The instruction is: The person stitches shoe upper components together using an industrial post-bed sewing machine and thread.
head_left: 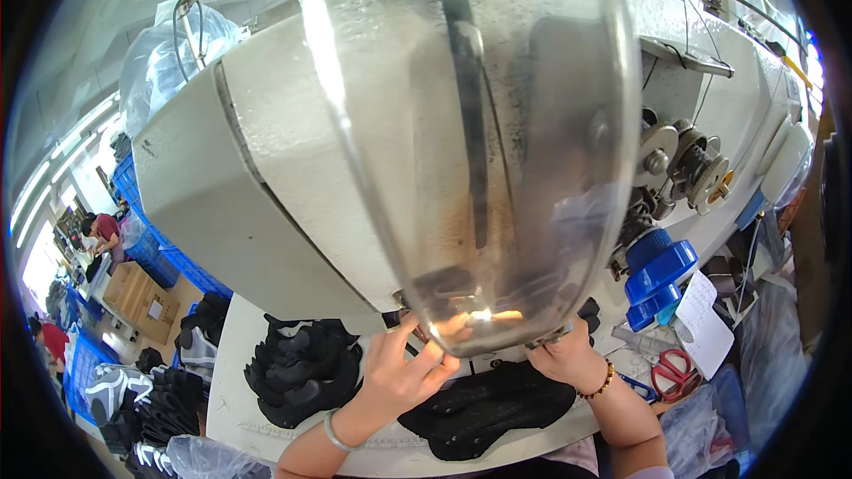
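A large cream-coloured sewing machine (293,151) fills the middle, with a clear plastic shield (373,213) hanging in front of its head. My left hand (401,371), a pale bangle on its wrist, reaches up to the shield's lower left edge. Its fingers are bent together at the needle area, and whatever they pinch is hidden. On the other side, my right hand (568,357), with a beaded bracelet, curls in at the shield's lower right, fingertips partly behind it. Below and between both hands, a flat black fabric piece (488,412) lies on the white machine table (232,390).
A pile of black shaped pieces (306,368) sits left on the table. To the right are a blue knob (658,275), red-handled scissors (674,375) and a handwritten paper (706,324). Shoe uppers (115,395), a cardboard box (142,302) and other people are further left.
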Demonstrator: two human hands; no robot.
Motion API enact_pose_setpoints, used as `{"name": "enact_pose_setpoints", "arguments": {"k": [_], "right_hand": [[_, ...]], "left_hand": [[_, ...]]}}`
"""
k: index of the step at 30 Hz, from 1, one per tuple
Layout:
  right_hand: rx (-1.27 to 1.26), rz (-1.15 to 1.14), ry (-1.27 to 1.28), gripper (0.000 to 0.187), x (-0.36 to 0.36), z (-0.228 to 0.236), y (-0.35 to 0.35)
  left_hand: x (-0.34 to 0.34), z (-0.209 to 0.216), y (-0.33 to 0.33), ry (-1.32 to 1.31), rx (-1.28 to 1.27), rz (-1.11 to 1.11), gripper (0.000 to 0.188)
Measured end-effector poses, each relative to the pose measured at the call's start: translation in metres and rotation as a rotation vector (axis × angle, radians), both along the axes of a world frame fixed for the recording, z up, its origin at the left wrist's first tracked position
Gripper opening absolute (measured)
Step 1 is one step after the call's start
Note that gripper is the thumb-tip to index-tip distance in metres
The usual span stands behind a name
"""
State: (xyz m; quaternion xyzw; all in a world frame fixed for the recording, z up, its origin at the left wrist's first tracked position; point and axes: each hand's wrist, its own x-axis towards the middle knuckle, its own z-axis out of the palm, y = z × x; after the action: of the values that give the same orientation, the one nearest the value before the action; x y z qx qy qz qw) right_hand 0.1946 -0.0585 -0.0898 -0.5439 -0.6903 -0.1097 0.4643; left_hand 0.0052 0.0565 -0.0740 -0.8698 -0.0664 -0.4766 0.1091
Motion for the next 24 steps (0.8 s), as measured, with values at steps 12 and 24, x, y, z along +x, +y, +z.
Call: {"name": "enact_pose_setpoints", "arguments": {"k": [12, 24], "right_hand": [[0.13, -0.009, -0.063, 0.015, 0.004, 0.012, 0.009], [0.017, -0.128, -0.145, 0.041, -0.01, 0.008, 0.001]], "left_hand": [[0.0, -0.012, -0.002, -0.024, -0.049, 0.041, 0.043], [-0.004, -0.004, 0.002, -0.005, -0.075, 0.008, 0.049]]}}
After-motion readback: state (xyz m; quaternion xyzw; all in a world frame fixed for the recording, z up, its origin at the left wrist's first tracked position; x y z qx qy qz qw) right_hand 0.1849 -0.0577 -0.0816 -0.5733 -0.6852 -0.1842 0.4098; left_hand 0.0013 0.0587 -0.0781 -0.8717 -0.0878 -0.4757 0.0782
